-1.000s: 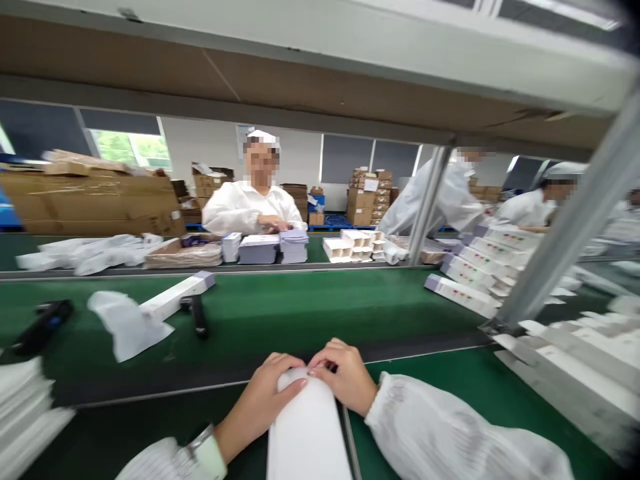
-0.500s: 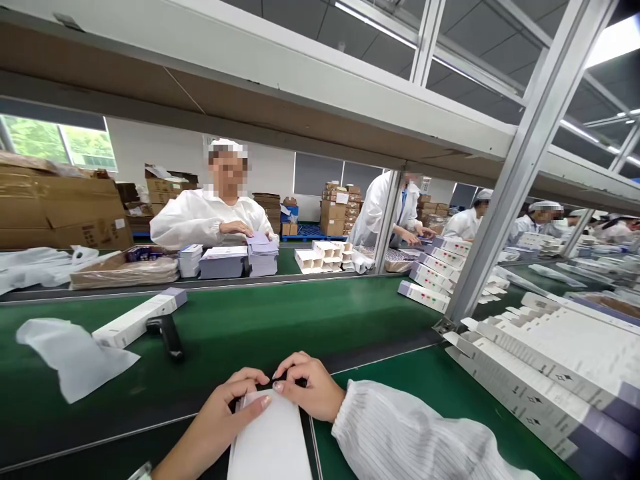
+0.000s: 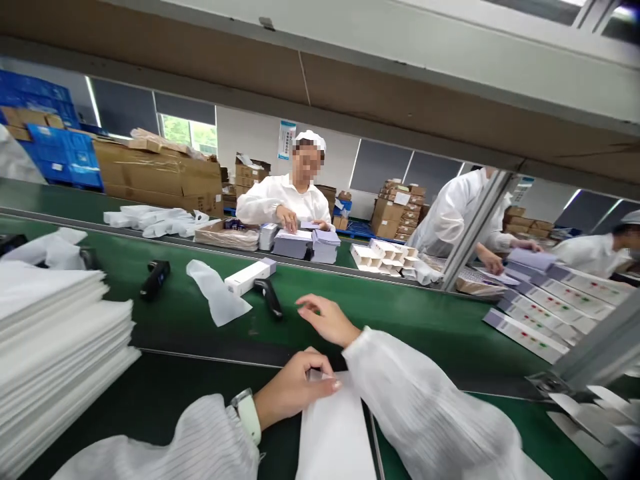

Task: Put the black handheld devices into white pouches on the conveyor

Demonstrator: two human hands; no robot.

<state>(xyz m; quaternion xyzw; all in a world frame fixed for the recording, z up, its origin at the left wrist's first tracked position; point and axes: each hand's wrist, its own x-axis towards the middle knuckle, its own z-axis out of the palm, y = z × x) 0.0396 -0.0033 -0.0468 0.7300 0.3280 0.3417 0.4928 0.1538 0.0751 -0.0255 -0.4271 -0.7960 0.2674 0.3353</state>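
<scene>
A long white packet [image 3: 334, 433] is shown lying on the near green table [image 3: 165, 393], directly in front of the person. Its long axis runs away from the body toward the conveyor belt [image 3: 400, 313], with the far end leaning slightly left and the near end cut off by the lower edge of the view. The far end is pinched by the left hand [image 3: 295, 388], whose fingers are curled over its top edge. The right hand [image 3: 327, 319] is held above the belt with fingers loosely spread and nothing gripped, near a black handheld device [image 3: 267, 296]. Just beyond that device, a long white box [image 3: 249, 275] and a limp white bag [image 3: 218, 301] are seen. A stack of white sheets [image 3: 55, 347] occupies the left.
</scene>
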